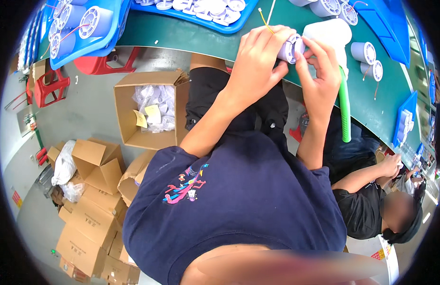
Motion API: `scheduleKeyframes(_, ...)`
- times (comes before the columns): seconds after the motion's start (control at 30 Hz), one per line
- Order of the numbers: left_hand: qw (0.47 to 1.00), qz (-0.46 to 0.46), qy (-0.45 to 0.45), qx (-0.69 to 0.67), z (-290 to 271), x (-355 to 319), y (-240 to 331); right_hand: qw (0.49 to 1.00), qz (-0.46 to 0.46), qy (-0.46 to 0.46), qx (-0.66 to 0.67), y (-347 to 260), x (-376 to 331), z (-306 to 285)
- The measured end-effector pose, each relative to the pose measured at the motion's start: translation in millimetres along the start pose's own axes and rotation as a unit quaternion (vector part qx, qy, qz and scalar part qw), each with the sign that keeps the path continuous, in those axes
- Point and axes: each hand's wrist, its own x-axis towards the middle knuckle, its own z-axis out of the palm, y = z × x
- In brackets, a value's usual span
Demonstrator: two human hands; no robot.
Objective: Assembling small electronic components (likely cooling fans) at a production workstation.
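Observation:
My left hand (260, 61) is closed around a pale lavender plastic cylinder (285, 51), its slotted end turned to the right. Yellow and white wires stick up above those fingers. With thumb and fingers bent, my right hand (320, 71) pinches a small lavender ring-shaped part (299, 46) at the slotted end; whether the two parts are joined I cannot tell. Both hands are over the near edge of the green table (191, 43). Just beyond my right hand is a white rounded container (328, 31), and a bright green handle-like piece (344, 111) hangs over the edge.
Lavender cylinders with wires fill a blue tray (116, 40) at left; another blue tray (182, 20) holds white round parts. Two cylinders (363, 52) lie at right. An open carton (127, 111) with plastic bags stands left of my legs. A co-worker (362, 209) sits at right.

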Motion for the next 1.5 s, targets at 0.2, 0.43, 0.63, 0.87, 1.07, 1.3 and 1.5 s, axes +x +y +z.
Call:
scheduleKeyframes(0.2, 1.0, -0.02, 0.007, -0.02, 0.3, -3.5, -2.1, 0.991, 0.006, 0.029, 0.133, 7.2, -2.6, 5.0)
scheduleKeyframes(0.43, 0.999, -0.014, 0.014, -0.035, 4.1, -2.2, -6.1, 0.998, -0.024, 0.011, 0.052, -0.2, 0.1, 5.1)
scheduleKeyframes(0.63, 0.998, -0.039, 0.009, -0.058, 0.2, -2.7, -7.8, 0.996, -0.061, -0.026, -0.051, -15.7, 9.3, 0.0)
scheduleKeyframes(0.87, 0.999, -0.048, 0.006, 0.001, 5.9, -5.1, -7.0, 0.99, -0.133, -0.04, -0.028, -36.9, 85.0, 9.2)
scheduleKeyframes(1.07, 0.998, -0.05, 0.012, 0.024, 7.4, -6.5, -5.0, 0.938, -0.243, -0.134, -0.208, -4.2, 198.6, 76.3)
scheduleKeyframes(1.3, 0.999, -0.042, 0.023, 0.008, 4.9, -11.7, -9.0, 0.876, -0.247, -0.213, -0.355, 34.4, 251.6, 123.9)
scheduleKeyframes(1.5, 0.999, -0.03, 0.037, 0.014, 2.2, -14.5, -10.0, 0.893, -0.238, -0.224, -0.309, 37.1, 249.1, 118.1)
